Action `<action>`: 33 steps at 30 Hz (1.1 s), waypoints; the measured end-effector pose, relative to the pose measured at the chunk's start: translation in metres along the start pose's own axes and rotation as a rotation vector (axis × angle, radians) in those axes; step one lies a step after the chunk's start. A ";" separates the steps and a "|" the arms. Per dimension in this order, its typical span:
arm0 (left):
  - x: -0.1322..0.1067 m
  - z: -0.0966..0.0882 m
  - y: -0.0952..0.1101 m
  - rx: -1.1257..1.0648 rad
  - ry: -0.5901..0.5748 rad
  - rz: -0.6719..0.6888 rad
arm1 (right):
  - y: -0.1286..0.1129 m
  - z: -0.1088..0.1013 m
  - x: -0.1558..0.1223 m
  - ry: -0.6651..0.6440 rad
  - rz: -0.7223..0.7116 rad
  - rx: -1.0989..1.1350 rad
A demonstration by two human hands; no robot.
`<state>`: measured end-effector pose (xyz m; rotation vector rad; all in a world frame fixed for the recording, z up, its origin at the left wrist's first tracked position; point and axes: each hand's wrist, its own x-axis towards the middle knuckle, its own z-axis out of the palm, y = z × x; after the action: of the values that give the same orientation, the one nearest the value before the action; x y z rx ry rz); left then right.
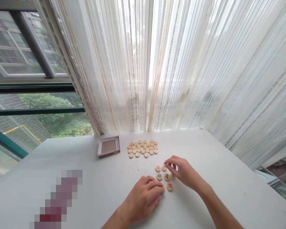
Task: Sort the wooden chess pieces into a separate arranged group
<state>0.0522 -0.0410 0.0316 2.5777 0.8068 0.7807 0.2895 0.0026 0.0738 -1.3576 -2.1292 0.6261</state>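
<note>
Several round wooden xiangqi pieces lie face up between my hands. They include a red-marked piece (169,186), two black-marked pieces (166,176) and another red-marked piece (158,169). My right hand (182,170) reaches in from the right, with thumb and index finger pinched at the edge of a red-marked xiangqi piece (164,167) in the far row. Its fingers partly cover one more black-marked piece (173,176). My left hand (146,197) rests low on the table, fingers curled, its fingertips over a xiangqi piece (163,189) that is mostly hidden.
Farther back on the white table (90,190) lies a cluster of pale blank-looking discs (143,148). A shallow open box (109,146) sits left of them. Sheer striped curtains (143,79) hang behind the table's far edge. A blurred pixelated patch covers the lower left.
</note>
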 end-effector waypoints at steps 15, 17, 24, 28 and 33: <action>0.001 0.011 -0.009 0.146 0.010 0.016 | 0.004 0.020 -0.003 -0.282 0.014 0.191; 0.002 0.011 -0.009 0.158 0.042 0.013 | 0.004 0.017 -0.003 -0.253 0.000 0.162; 0.007 0.007 -0.009 0.126 0.149 -0.050 | 0.005 -0.010 -0.003 -0.125 0.002 0.038; 0.008 0.007 -0.010 0.089 0.118 -0.037 | 0.007 -0.019 -0.006 -0.214 0.064 0.019; 0.007 0.008 -0.010 0.070 0.101 -0.037 | 0.013 -0.012 -0.011 -0.324 0.152 -0.021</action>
<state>0.0574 -0.0297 0.0239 2.5937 0.9249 0.8921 0.3100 -0.0011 0.0727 -1.5258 -2.2990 0.9428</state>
